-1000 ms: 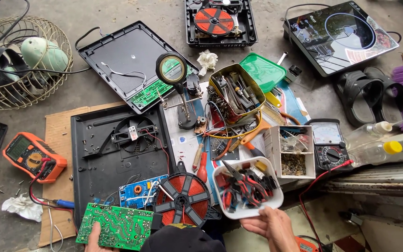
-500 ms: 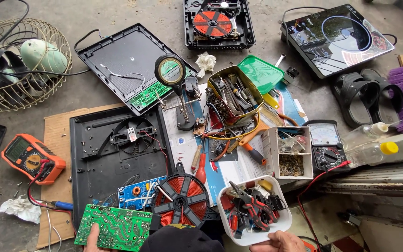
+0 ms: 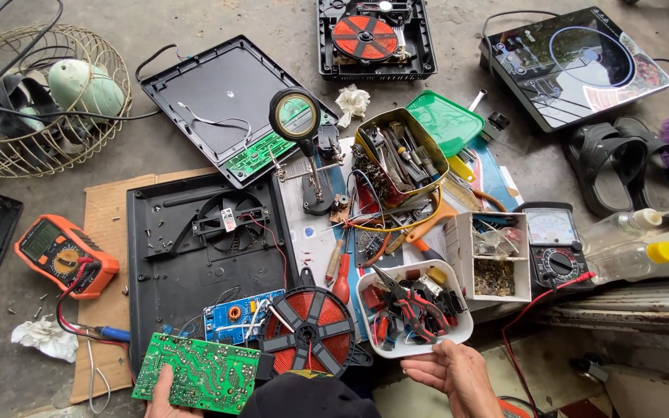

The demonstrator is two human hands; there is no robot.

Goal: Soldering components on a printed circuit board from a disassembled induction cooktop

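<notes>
Head view looks down on a cluttered repair spot, with the black plastic cooker base with its round fan (image 3: 203,263) as the landmark. Just below that base, at its near edge, the left hand (image 3: 162,396) grips the lower corner of a green rectangular circuit board (image 3: 199,373), thumb lying on the board's face and the other fingers hidden underneath. Right of the base, past a red and black round induction coil (image 3: 309,328) that touches the board's right end, sits a white rounded plastic tub full of pliers and cutters with red and black handles (image 3: 414,316). The right hand (image 3: 454,373) is at the tub's near rim, fingers loosely spread and curled under its edge; whether they actually bear its weight I cannot tell. A small blue circuit board (image 3: 240,314) lies on the base's lower right corner, between the green board and the coil. Left of the base lies an orange handheld multimeter (image 3: 63,255) with red and black leads. Above and right of the base stands a round magnifying glass on a black stand (image 3: 294,116), and further right an open oval metal tin of tools (image 3: 401,155).
</notes>
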